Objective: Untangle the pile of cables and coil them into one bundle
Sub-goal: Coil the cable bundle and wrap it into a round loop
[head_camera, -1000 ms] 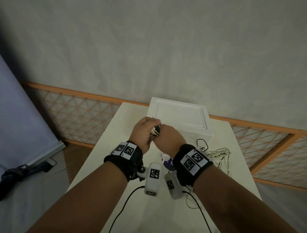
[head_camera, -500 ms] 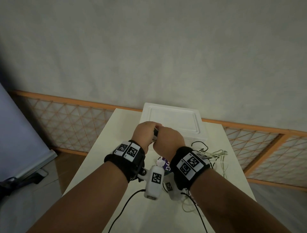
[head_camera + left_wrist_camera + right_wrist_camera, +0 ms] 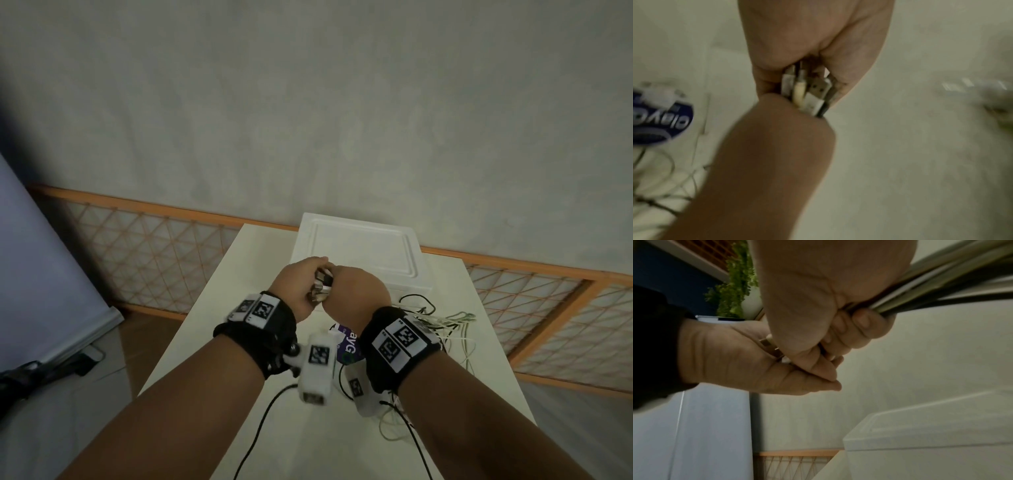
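Above the white table (image 3: 219,294), I am clamping both my left hand (image 3: 298,286) and right hand (image 3: 356,291) around a bunch of white and black cable plugs (image 3: 322,285).

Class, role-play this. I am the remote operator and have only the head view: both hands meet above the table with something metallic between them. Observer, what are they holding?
Observer: The left wrist view shows USB plug ends lined up side by side, white, cream and black, held in the left hand.
Operator: Is the right hand gripping anything?
Observer: The right wrist view shows the right hand with its fingers curled round the cables.
Operator: Are those cables slack there?
Observer: In that view they leave the hand as one straight bunch, white, greenish and black strands together.
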The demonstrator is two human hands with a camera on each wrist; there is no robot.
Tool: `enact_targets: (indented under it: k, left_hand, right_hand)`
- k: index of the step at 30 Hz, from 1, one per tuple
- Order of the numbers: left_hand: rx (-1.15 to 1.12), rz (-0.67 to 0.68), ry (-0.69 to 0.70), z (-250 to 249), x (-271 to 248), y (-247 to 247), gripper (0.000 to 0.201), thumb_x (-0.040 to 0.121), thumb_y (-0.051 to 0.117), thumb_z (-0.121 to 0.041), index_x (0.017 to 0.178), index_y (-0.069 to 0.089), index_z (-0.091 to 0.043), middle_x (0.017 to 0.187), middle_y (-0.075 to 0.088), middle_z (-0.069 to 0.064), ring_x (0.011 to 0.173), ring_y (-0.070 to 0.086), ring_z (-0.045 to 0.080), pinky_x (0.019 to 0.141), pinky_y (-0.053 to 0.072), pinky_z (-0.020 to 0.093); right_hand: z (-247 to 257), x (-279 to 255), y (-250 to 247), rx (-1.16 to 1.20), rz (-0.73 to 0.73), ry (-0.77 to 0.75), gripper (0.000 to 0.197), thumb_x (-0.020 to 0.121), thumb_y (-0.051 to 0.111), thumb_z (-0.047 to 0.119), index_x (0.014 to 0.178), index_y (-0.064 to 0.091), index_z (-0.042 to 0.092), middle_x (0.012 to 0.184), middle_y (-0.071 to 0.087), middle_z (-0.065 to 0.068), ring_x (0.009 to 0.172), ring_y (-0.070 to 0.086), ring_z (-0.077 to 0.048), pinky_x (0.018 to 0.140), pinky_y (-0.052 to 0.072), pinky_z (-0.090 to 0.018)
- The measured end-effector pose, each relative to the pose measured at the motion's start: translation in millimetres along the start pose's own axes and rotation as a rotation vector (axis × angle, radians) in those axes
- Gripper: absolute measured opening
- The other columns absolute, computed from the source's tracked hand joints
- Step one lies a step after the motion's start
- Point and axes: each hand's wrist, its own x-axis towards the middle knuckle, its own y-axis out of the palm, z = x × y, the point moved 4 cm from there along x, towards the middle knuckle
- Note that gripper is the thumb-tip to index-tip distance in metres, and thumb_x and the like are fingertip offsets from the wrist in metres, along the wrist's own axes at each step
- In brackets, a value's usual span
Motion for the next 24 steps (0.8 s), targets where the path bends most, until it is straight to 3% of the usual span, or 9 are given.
enact_targets:
  k: [2,4,9,13,16,19,22,24]
  left_hand:
    - [-0.172,0.042,-0.143,-1.3,-4.4,-0.1,0.033,0.097,0.051,-0.032,0.081,0.064,-0.006,0.075,0.063,0.01,0.056,0.06,0.022,0.051,0.05,0.025]
    - [-0.208,0.006,-0.168,-2.6,-2.8,-0.8,0.042,0.097,0.047,-0.041,0.085,0.065,-0.006,0.075,0.066,0.01,0.062,0.062,0.025,0.056,0.052,0.029]
    - [-0.168,-0.126,-0.057,4.5,-3.4,-3.8,0.031,0.096,0.049,-0.037,0.1,0.066,-0.011,0.086,0.071,0.007,0.074,0.064,0.023,0.065,0.051,0.03]
    - [-0.041,-0.217,0.111,1.2,-4.9,-4.2,0.031,0.096,0.046,-0.029,0.086,0.07,-0.013,0.094,0.07,0.01,0.081,0.064,0.024,0.057,0.048,0.028]
    - [0.03,-0.19,0.179,-1.0,-10.1,1.0,0.036,0.096,0.045,-0.027,0.077,0.074,-0.017,0.098,0.072,0.008,0.085,0.063,0.023,0.061,0.048,0.028]
    - [0.14,-0.11,0.161,-3.0,-14.2,7.4,0.039,0.099,0.043,-0.032,0.086,0.076,-0.017,0.103,0.069,0.011,0.09,0.062,0.023,0.072,0.05,0.033]
    - [0.194,-0.074,0.099,-7.2,-15.9,10.5,0.048,0.101,0.036,-0.044,0.103,0.074,-0.015,0.096,0.069,0.005,0.081,0.06,0.017,0.063,0.046,0.027]
    - [0.185,-0.08,0.078,-9.2,-15.3,9.5,0.044,0.101,0.036,-0.044,0.103,0.071,-0.016,0.088,0.066,0.002,0.075,0.058,0.014,0.056,0.043,0.025]
  right_hand:
    - [2.5,0.3,0.8,-0.072,0.012,-0.008,0.017,0.085,0.047,0.022,0.098,0.058,0.018,0.089,0.065,-0.001,0.08,0.062,-0.021,0.065,0.047,-0.03]
    - [7.6,-0.3,-1.1,-0.107,-0.006,-0.052,0.018,0.088,0.047,0.021,0.102,0.057,0.016,0.094,0.066,-0.001,0.083,0.062,-0.021,0.065,0.045,-0.029]
    - [20.5,-7.1,-8.9,-0.128,-0.073,-0.179,0.023,0.087,0.047,0.018,0.109,0.051,0.014,0.095,0.063,-0.003,0.084,0.062,-0.023,0.065,0.044,-0.03]
    - [15.8,-7.1,-5.2,-0.056,-0.067,-0.111,0.045,0.083,0.05,0.017,0.127,0.046,0.022,0.094,0.066,-0.001,0.084,0.063,-0.022,0.063,0.045,-0.029]
    - [11.5,-5.2,-1.9,-0.053,-0.052,-0.072,0.035,0.082,0.05,0.015,0.117,0.049,0.016,0.088,0.065,-0.001,0.08,0.063,-0.022,0.063,0.048,-0.03]
    - [9.5,-5.3,-0.2,0.02,-0.013,-0.058,0.026,0.082,0.05,0.012,0.108,0.055,0.014,0.089,0.065,-0.003,0.084,0.064,-0.023,0.066,0.048,-0.03]
    - [8.7,-6.6,-3.1,0.098,-0.037,-0.046,0.025,0.082,0.05,0.012,0.107,0.056,0.015,0.091,0.065,-0.003,0.084,0.063,-0.022,0.07,0.051,-0.032]
    - [7.7,-7.5,-5.0,0.078,-0.04,-0.052,0.018,0.082,0.05,0.013,0.1,0.055,0.014,0.084,0.061,-0.001,0.078,0.059,-0.021,0.066,0.047,-0.03]
